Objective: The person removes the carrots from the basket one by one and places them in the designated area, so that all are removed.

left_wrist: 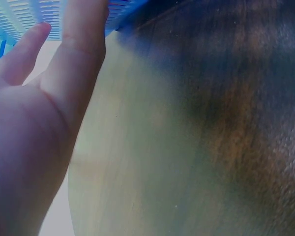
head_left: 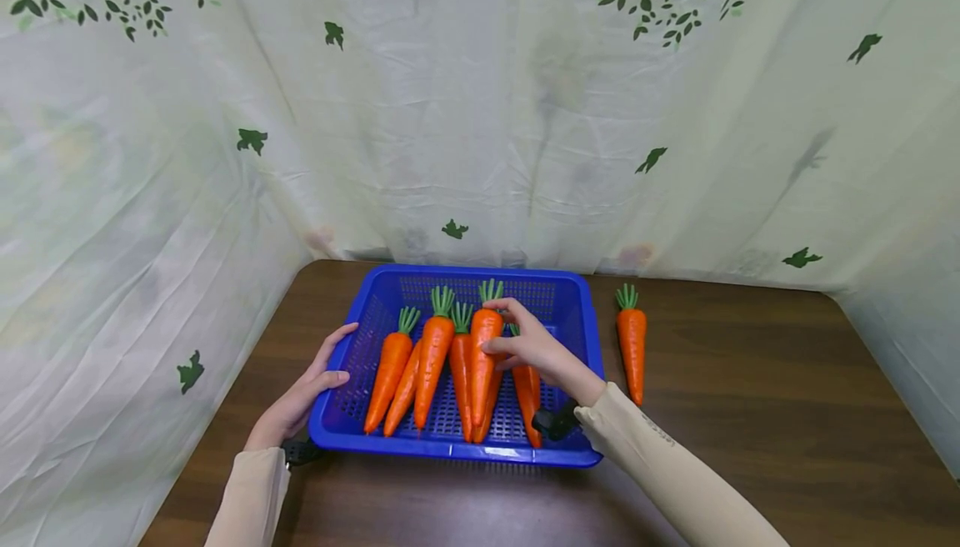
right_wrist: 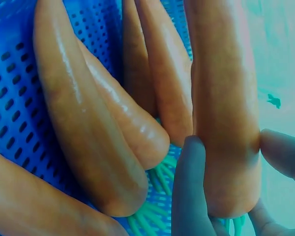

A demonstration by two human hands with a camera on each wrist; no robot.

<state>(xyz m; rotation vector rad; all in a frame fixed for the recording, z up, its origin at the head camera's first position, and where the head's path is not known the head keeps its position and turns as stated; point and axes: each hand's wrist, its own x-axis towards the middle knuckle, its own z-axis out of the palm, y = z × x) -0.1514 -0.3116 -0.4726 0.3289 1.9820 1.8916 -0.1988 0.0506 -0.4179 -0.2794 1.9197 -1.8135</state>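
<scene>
My right hand pinches an orange carrot with a green top between thumb and fingers, above the other carrots in the blue plastic basket. In the right wrist view the held carrot stands upright, with fingertips on both sides of it. Several more carrots lie side by side in the basket, tops toward the back; one at the right is partly hidden by the right hand. My left hand rests against the basket's left side, its fingers fairly straight. The left wrist view shows that hand beside the basket wall.
One single carrot lies on the brown wooden table, right of the basket. A whitish curtain with green leaf prints hangs behind the table and at both sides.
</scene>
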